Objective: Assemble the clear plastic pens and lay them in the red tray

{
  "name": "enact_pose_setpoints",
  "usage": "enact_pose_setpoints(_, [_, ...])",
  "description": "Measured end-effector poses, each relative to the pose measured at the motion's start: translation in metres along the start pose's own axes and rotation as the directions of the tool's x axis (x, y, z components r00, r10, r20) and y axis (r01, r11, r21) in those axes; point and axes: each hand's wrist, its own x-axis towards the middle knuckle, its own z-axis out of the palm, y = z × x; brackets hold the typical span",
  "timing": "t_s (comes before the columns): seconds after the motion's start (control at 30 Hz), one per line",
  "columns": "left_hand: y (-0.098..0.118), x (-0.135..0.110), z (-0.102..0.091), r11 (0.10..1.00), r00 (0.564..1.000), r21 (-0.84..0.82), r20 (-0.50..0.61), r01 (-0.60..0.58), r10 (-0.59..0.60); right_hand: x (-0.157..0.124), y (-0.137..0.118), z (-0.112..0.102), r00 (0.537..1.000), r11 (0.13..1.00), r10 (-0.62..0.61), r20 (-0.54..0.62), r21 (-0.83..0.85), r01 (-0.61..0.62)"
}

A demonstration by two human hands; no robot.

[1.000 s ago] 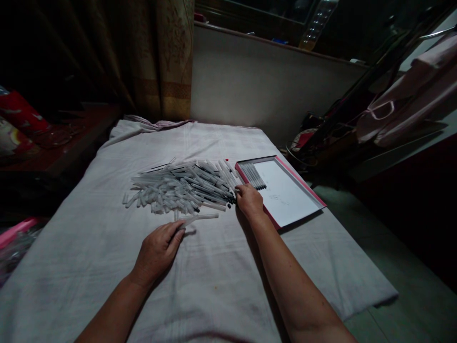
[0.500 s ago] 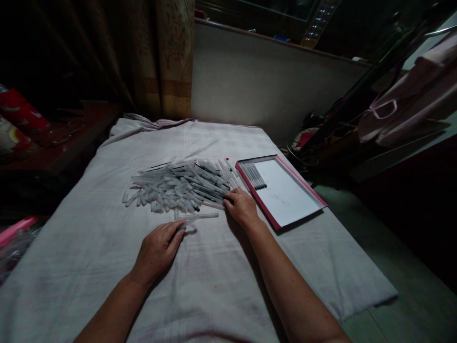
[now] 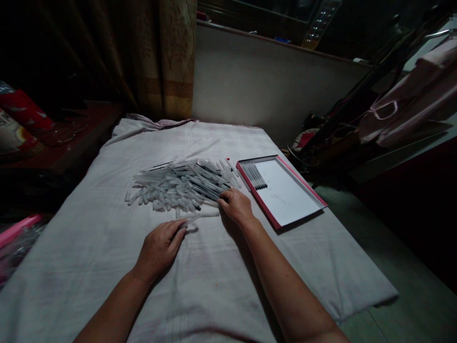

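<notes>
A heap of clear pens with dark tips (image 3: 182, 186) lies on a white cloth (image 3: 214, 276). My right hand (image 3: 235, 206) rests at the heap's near right edge, knuckles up, fingers curled down onto a pen there. My left hand (image 3: 159, 250) lies flat on the cloth with nothing in it, its fingertips touching the end of a loose pen (image 3: 200, 216) that lies apart from the heap. To the right stands a shallow red-rimmed box (image 3: 296, 200) with a white inside. Several pens (image 3: 255, 175) lie side by side at the box's far end.
A patterned curtain (image 3: 174, 57) and a pale wall (image 3: 264, 81) stand behind the cloth. A dark red table (image 3: 71, 143) with packets is at the left, pink cloth (image 3: 403, 105) hangs at the right, and the floor (image 3: 392, 267) drops off beyond the right edge.
My right hand has moved left and nearer, from beside the box's rim to the near right edge of the heap. My left hand has stayed where it was.
</notes>
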Motion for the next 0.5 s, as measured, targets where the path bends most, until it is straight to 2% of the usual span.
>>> enact_pose_setpoints(0.13, [0.000, 0.001, 0.001, 1.000, 1.000, -0.003, -0.019, -0.018, 0.018, -0.007, 0.006, 0.007, 0.990, 0.989, 0.037, -0.134, 0.147, -0.017])
enact_pose_setpoints(0.23, [0.001, 0.001, 0.000, 1.000, 1.000, -0.014, -0.025, -0.011, 0.011, -0.012, 0.011, 0.008, 0.946, 0.917, 0.063, -0.318, 0.392, 0.070])
enact_pose_setpoints(0.3, [0.002, 0.001, -0.001, 0.999, 1.000, -0.037, -0.014, 0.003, -0.003, -0.015, 0.013, 0.006, 0.907, 0.795, 0.135, -0.399, 0.590, 0.141])
enact_pose_setpoints(0.33, [0.003, 0.001, -0.001, 0.999, 1.000, -0.052, -0.009, 0.012, -0.012, -0.017, 0.014, 0.004, 0.892, 0.710, 0.202, -0.404, 0.688, 0.152])
enact_pose_setpoints(0.43, [0.004, 0.001, -0.002, 0.996, 1.000, -0.090, -0.011, 0.025, -0.026, -0.023, 0.013, -0.003, 0.860, 0.426, 0.411, -0.302, 0.898, 0.112])
enact_pose_setpoints(0.5, [0.004, 0.000, -0.002, 0.994, 1.000, -0.104, -0.019, 0.020, -0.022, -0.028, 0.010, -0.008, 0.851, 0.306, 0.470, -0.236, 0.947, 0.094])
